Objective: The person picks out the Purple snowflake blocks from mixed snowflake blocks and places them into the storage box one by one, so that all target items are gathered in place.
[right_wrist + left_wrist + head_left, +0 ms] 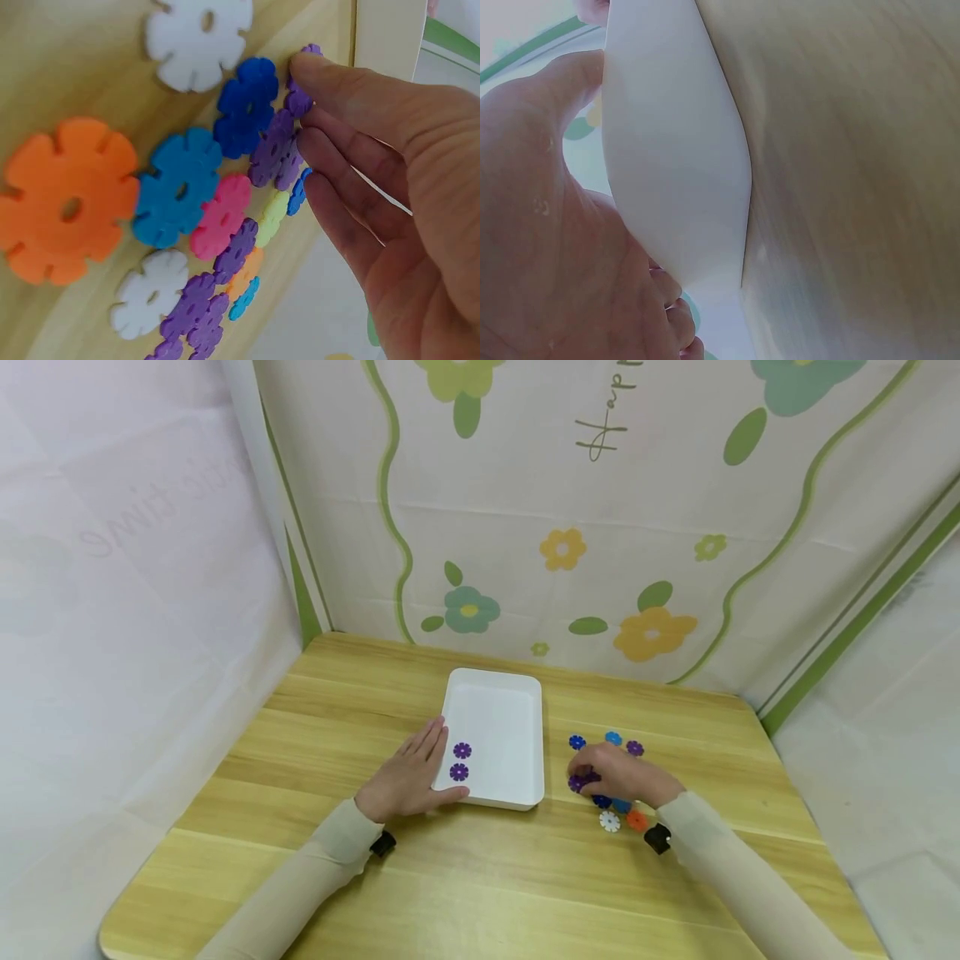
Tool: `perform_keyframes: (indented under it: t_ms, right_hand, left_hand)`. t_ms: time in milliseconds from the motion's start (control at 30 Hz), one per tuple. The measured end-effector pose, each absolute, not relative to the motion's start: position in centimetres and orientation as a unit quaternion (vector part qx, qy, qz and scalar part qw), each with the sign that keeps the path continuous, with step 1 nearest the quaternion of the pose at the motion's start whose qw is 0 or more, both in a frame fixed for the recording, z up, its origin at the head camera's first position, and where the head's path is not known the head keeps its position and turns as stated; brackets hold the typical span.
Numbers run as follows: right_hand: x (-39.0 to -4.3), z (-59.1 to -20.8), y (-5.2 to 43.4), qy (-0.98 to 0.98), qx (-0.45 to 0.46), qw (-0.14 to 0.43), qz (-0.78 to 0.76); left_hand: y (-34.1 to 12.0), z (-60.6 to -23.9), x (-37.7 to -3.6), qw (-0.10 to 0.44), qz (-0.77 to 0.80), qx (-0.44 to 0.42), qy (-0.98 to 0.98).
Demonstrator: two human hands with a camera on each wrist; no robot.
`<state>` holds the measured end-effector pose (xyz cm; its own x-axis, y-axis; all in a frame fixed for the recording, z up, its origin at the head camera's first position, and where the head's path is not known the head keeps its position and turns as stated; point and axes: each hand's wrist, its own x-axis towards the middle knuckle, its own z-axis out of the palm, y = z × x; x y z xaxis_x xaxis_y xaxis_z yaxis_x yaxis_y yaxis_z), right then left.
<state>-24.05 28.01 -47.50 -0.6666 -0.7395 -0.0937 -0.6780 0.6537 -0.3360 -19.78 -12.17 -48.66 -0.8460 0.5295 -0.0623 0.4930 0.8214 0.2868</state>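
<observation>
My left hand [405, 779] rests at the near left corner of a white tray [498, 718], its fingers straight along the left rim and its thumb over the near edge. Two purple snowflake discs [459, 772] lie inside the tray. To the right of it, my right hand [626, 774] reaches down among loose plastic snowflake discs. Its thumb and fingers pinch a purple snowflake disc [298, 100], partly hidden by the thumb in the right wrist view. Close by lie a dark blue disc [247, 109] and another purple disc [271, 148].
Several more discs lie around the right hand, among them an orange disc [71, 201], a white disc [610, 821], a pink disc [220, 217] and a light blue disc [613, 738]. A printed cloth [495, 568] hangs behind the wooden table [480, 893].
</observation>
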Motion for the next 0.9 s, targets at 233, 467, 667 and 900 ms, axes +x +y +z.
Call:
perform_keyframes:
  t_ms: [233, 467, 667, 900]
  right_hand:
    - [-24.9, -47.2, 27.9, 0.897, -0.389, 0.142, -0.156]
    - [-26.3, -46.7, 28.2, 0.890, -0.348, 0.211, -0.207]
    - [-27.3, -45.4, 28.5, 0.895, -0.308, 0.240, -0.214]
    - [-28.5, -43.8, 28.2, 0.899, -0.308, 0.226, -0.212]
  left_hand:
    - [-12.1, -48.6, -19.6, 0.076, 0.132, 0.268, 0.951]
    - [-12.1, -48.6, -19.7, 0.077, 0.129, 0.266, 0.952]
    - [-12.2, -48.8, -19.7, 0.076, 0.132, 0.264, 0.952]
    - [-12.2, -48.8, -19.7, 0.073, 0.132, 0.268, 0.952]
